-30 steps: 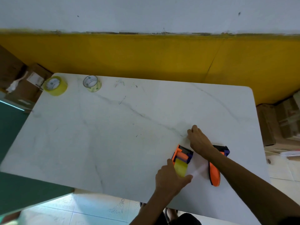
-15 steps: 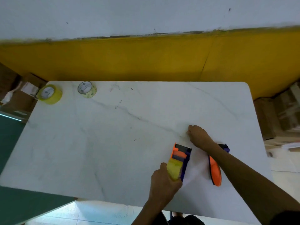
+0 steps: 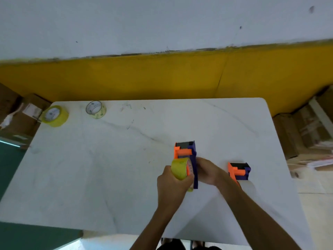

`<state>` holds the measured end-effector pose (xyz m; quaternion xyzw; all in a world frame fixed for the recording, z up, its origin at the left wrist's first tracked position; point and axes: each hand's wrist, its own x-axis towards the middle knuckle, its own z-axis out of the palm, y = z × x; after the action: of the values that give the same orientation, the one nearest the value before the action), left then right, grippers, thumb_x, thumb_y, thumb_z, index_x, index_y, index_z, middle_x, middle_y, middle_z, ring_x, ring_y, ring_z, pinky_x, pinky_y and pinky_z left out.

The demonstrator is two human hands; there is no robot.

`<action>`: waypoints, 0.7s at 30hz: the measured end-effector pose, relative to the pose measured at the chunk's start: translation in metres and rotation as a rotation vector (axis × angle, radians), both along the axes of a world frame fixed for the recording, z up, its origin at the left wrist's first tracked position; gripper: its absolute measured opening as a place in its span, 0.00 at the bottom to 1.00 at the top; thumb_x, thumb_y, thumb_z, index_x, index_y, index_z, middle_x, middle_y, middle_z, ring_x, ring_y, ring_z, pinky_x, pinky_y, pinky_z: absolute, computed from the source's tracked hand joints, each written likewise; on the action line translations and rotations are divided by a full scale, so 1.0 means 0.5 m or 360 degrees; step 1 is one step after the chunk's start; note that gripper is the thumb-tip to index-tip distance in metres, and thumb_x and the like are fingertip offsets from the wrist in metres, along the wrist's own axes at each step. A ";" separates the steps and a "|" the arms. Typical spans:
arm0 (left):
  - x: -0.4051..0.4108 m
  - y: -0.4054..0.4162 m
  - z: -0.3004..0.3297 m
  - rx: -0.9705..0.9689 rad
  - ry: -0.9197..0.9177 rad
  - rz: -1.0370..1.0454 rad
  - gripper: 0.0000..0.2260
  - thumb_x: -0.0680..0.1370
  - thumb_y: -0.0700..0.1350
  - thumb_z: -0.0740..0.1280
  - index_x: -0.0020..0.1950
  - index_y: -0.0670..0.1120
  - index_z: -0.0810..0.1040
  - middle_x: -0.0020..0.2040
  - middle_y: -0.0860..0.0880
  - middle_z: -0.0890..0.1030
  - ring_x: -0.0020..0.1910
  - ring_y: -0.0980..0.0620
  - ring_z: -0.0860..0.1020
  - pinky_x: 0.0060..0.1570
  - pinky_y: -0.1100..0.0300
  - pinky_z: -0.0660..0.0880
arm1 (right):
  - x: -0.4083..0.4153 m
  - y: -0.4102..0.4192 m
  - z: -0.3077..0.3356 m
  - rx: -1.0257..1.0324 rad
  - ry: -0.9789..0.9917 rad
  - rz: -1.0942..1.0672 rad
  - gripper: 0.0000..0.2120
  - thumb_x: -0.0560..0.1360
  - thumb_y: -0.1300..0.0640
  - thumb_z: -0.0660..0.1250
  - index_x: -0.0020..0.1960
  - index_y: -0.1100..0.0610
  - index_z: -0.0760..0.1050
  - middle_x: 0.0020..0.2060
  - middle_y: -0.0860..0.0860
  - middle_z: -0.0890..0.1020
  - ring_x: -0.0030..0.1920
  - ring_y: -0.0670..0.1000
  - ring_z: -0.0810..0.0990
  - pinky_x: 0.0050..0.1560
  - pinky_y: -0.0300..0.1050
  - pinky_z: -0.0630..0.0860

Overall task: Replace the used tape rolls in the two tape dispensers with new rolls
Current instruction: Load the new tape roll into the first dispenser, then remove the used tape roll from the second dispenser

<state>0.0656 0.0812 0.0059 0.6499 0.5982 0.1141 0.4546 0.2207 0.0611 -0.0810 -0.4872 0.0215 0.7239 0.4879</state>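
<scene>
An orange and purple tape dispenser [image 3: 186, 152] is held upright over the white marble table [image 3: 108, 168]. My left hand [image 3: 171, 184] grips the yellow tape roll [image 3: 180, 168] seated in it. My right hand [image 3: 207, 172] holds the dispenser's purple side. A second orange and purple dispenser [image 3: 238, 171] lies on the table just right of my right wrist. At the far left corner sit a full yellow tape roll [image 3: 55, 116] and a thinner, paler roll [image 3: 96, 110].
Cardboard boxes [image 3: 302, 130] are stacked on the floor to the right of the table, and more boxes [image 3: 19, 112] lie beyond its left corner. A yellow and white wall [image 3: 162, 76] runs behind. A green surface [image 3: 10, 163] adjoins the left edge.
My right hand left the table and closed on the dispenser's side. My left hand lifted the dispenser upright with the yellow roll. The second dispenser is now uncovered.
</scene>
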 end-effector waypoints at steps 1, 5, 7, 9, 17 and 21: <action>0.005 0.003 -0.005 0.0003 0.0011 0.0008 0.16 0.65 0.55 0.75 0.46 0.51 0.75 0.38 0.54 0.79 0.36 0.59 0.79 0.36 0.61 0.79 | -0.017 -0.014 -0.001 -0.0027 0.0046 -0.0055 0.17 0.80 0.61 0.51 0.52 0.63 0.79 0.41 0.58 0.86 0.41 0.55 0.86 0.40 0.48 0.81; 0.028 0.021 -0.036 -0.0063 0.0097 -0.0010 0.19 0.64 0.59 0.73 0.47 0.48 0.77 0.40 0.52 0.81 0.38 0.54 0.80 0.38 0.58 0.79 | -0.072 -0.071 -0.018 -0.0142 -0.0192 -0.0300 0.14 0.77 0.65 0.55 0.47 0.63 0.81 0.41 0.61 0.84 0.42 0.58 0.83 0.43 0.49 0.79; 0.035 0.020 -0.053 -0.0129 0.0131 -0.0050 0.19 0.64 0.59 0.73 0.47 0.47 0.78 0.41 0.50 0.82 0.38 0.52 0.80 0.36 0.59 0.77 | -0.090 -0.097 -0.027 -0.0295 -0.0297 -0.0238 0.12 0.76 0.61 0.58 0.49 0.62 0.79 0.46 0.62 0.82 0.46 0.61 0.80 0.47 0.53 0.78; 0.038 0.012 -0.072 -0.0163 0.0205 -0.0094 0.21 0.64 0.58 0.73 0.47 0.45 0.78 0.43 0.48 0.81 0.39 0.50 0.79 0.35 0.59 0.74 | -0.096 -0.119 -0.030 -0.0554 -0.0488 -0.0041 0.14 0.75 0.57 0.58 0.50 0.64 0.79 0.45 0.63 0.81 0.41 0.60 0.80 0.43 0.52 0.80; 0.057 -0.031 -0.110 -0.0112 0.0444 -0.0274 0.26 0.67 0.58 0.72 0.54 0.41 0.71 0.48 0.44 0.78 0.45 0.43 0.78 0.43 0.53 0.76 | -0.106 -0.180 -0.011 -0.0891 -0.0894 0.0137 0.15 0.79 0.55 0.59 0.40 0.62 0.77 0.35 0.57 0.79 0.35 0.53 0.78 0.37 0.44 0.77; 0.061 -0.039 -0.117 -0.0097 0.0470 -0.0282 0.29 0.67 0.60 0.72 0.56 0.41 0.70 0.52 0.41 0.79 0.50 0.40 0.79 0.47 0.51 0.78 | -0.113 -0.194 -0.005 -0.0817 -0.1009 0.0140 0.13 0.79 0.57 0.59 0.38 0.60 0.74 0.31 0.55 0.76 0.31 0.51 0.74 0.36 0.44 0.73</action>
<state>0.0960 0.0618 -0.0524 0.6957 0.6020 -0.0413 0.3896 0.1640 -0.0357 -0.0837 -0.7925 0.0291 0.5292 0.3017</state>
